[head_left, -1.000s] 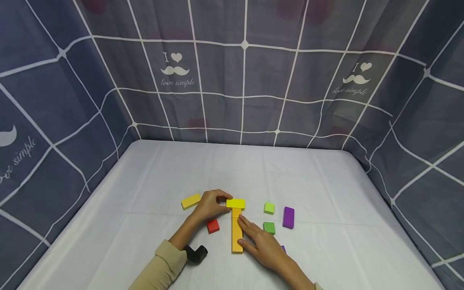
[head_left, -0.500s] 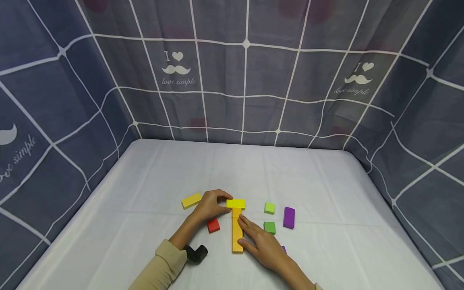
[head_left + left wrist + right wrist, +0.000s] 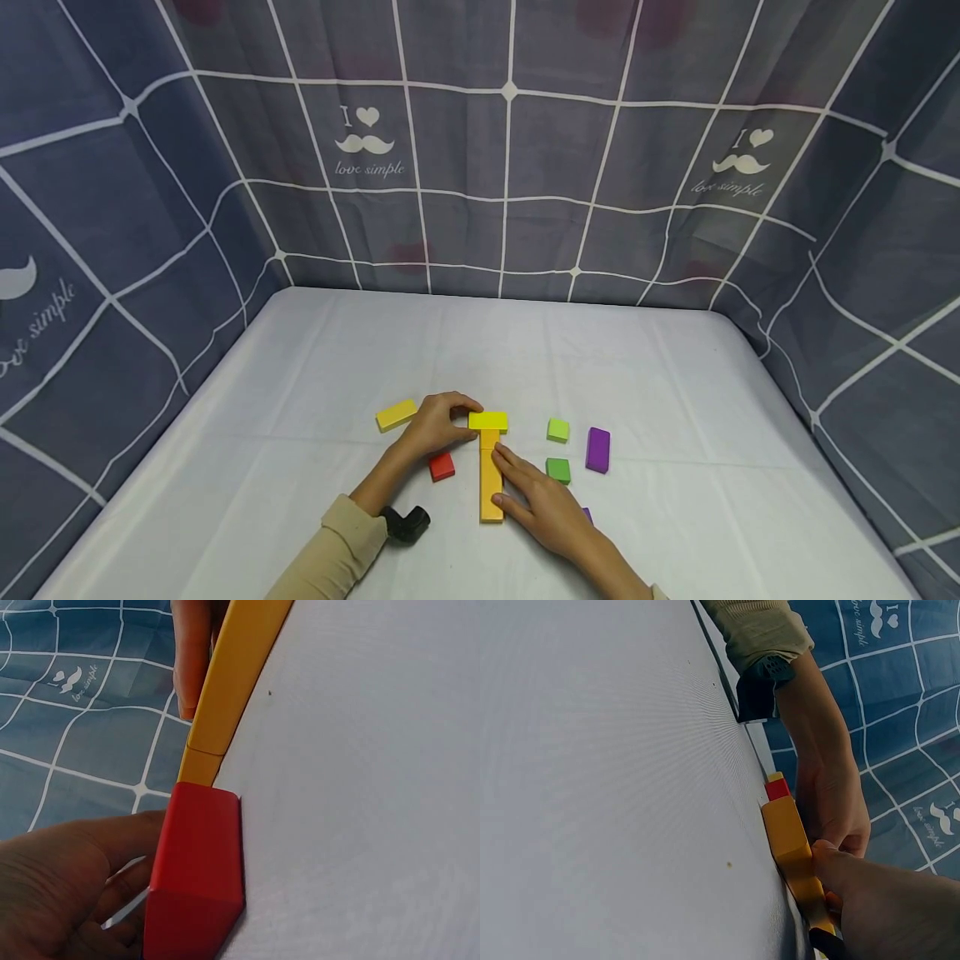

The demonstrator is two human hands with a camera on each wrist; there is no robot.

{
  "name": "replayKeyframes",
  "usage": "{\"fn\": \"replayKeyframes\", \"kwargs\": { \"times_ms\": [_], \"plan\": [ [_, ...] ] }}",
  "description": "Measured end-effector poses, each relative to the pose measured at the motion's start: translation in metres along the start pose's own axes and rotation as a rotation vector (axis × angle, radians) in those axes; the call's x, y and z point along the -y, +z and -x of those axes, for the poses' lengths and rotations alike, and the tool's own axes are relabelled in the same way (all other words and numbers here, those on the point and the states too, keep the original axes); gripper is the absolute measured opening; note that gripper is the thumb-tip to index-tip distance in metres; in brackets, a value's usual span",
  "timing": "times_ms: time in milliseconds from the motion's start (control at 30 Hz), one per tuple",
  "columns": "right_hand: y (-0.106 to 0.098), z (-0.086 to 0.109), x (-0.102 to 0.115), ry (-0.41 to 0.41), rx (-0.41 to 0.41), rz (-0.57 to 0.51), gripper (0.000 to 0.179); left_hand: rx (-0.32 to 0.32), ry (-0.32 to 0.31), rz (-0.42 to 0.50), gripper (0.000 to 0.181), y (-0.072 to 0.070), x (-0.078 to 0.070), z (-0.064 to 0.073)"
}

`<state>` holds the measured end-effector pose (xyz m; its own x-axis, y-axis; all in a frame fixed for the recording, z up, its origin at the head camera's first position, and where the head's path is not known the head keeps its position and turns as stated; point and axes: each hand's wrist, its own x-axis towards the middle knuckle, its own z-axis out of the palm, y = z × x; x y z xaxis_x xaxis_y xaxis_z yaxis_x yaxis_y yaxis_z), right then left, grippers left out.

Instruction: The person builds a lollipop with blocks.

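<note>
In the head view, a bright yellow block lies crosswise at the far end of a line of orange blocks. My left hand pinches its left end between thumb and fingers. Below it come a short orange block and a long orange block, end to end, forming a T shape. My right hand rests along their right side, fingers extended, fingertips and thumb at the edge. The right wrist view shows that thumb against the side of the long orange block. A red block looms large in the left wrist view, in front of the left hand.
Another yellow block lies left of the left hand. On the right lie a light green block, a darker green block and a purple block. A second purple piece is mostly hidden behind the right hand. Curtains surround the white table.
</note>
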<state>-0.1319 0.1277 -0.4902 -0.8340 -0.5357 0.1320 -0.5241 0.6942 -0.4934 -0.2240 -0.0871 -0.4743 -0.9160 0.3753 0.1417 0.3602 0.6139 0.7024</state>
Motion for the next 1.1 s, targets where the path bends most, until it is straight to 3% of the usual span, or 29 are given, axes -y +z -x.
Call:
{"fn": "replayKeyframes", "kwargs": {
  "times_ms": [333,467,567,667,900,1000,1100],
  "plan": [
    [-0.001,0.000,0.000,0.003,0.008,0.002,0.059,-0.015,0.015,0.041,0.040,-0.003,0.001,0.001],
    [-0.001,0.000,0.001,0.020,0.023,-0.005,0.059,-0.066,0.013,0.118,0.038,-0.015,-0.001,0.003],
    [-0.001,0.000,0.001,0.025,0.028,-0.005,0.060,-0.062,0.015,0.150,0.032,-0.028,-0.002,0.009],
    [-0.001,0.001,0.000,0.023,0.022,-0.001,0.059,0.027,0.039,0.159,0.030,-0.043,0.000,0.018],
    [0.000,0.001,0.000,0.006,0.001,0.010,0.059,0.335,0.181,0.136,0.035,-0.061,0.013,0.041],
    [0.000,0.001,0.001,-0.002,-0.008,0.009,0.059,0.401,0.199,0.098,0.039,-0.061,0.016,0.046],
    [0.000,0.001,0.001,0.001,-0.010,0.003,0.058,0.419,0.211,0.073,0.041,-0.060,0.017,0.048]
  ]
}}
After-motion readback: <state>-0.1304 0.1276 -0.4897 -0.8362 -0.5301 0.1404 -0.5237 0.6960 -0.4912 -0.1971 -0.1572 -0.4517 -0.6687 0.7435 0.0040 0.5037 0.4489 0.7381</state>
